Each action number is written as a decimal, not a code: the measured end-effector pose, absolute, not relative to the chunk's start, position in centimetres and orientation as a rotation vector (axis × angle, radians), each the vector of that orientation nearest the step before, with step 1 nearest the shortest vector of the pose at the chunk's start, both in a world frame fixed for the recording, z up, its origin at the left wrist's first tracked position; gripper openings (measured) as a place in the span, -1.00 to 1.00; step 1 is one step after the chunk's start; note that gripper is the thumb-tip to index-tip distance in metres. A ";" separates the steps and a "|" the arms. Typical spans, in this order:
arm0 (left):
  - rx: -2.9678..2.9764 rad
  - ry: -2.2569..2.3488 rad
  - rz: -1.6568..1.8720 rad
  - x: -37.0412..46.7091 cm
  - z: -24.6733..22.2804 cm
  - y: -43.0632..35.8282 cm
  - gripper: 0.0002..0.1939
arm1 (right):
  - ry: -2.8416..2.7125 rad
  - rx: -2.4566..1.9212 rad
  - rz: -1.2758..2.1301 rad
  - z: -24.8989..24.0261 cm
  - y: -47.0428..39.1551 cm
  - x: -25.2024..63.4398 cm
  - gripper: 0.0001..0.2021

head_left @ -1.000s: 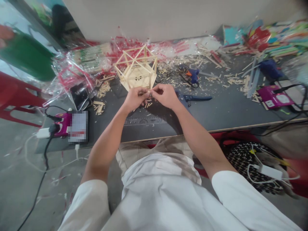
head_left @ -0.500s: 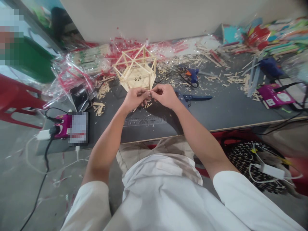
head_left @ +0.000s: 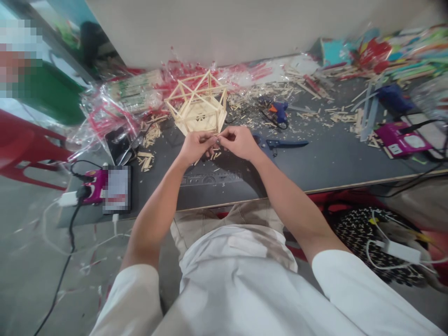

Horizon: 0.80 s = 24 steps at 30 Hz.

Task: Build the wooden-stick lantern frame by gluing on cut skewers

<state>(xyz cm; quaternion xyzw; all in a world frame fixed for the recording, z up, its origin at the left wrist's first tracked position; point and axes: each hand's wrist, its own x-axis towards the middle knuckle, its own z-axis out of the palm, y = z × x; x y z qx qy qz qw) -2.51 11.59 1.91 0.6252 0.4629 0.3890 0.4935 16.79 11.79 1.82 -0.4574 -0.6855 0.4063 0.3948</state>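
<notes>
At the centre of the frame the left hand (head_left: pixel 196 145) and the right hand (head_left: pixel 241 141) meet fingertip to fingertip, both pinched together on a small pale wooden stick piece (head_left: pixel 216 136) above the dark grey table (head_left: pixel 315 163). Just behind them stands a hexagonal frame of pale wooden sticks (head_left: pixel 198 105); a blue glue gun (head_left: pixel 279 112) lies to the upper right

A single head-worn camera looks forward and steeply down, close over the worktop (head_left: pixel 315 163), toward the far wall (head_left: pixel 245 28).

Stick frame (head_left: pixel 196 106) just beyond hands (head_left: pixel 217 142)
</notes>
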 end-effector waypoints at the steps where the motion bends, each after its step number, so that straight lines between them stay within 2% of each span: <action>1: 1.519 1.123 0.944 -2.6 1.9 11.6 -0.75 | -1.741 -1.161 1.026 1.8 11.8 16.8 -0.89; 7: 1.501 1.120 0.990 -2.8 1.6 11.7 -0.73 | -1.773 -1.130 0.990 1.5 12.0 16.9 -0.84; 11: 1.487 1.144 1.075 -2.8 1.2 11.7 -0.76 | -1.716 -1.196 0.799 2.4 12.2 17.9 -0.78; 15: 1.446 1.210 1.140 -2.8 0.9 11.9 -0.80 | -1.757 -1.444 0.573 4.2 11.3 21.0 -0.76; 19: 1.446 1.273 1.188 -2.5 1.1 11.7 -0.78 | -2.050 -1.737 0.397 5.1 8.5 25.7 -0.49; 22: 1.445 1.312 1.210 -2.2 1.5 11.4 -0.77 | -2.266 -2.062 0.413 4.8 6.2 28.3 -0.08; 24: 1.437 1.320 1.230 -2.0 1.5 11.3 -0.76 | -2.377 -2.155 0.410 4.4 5.1 29.2 0.11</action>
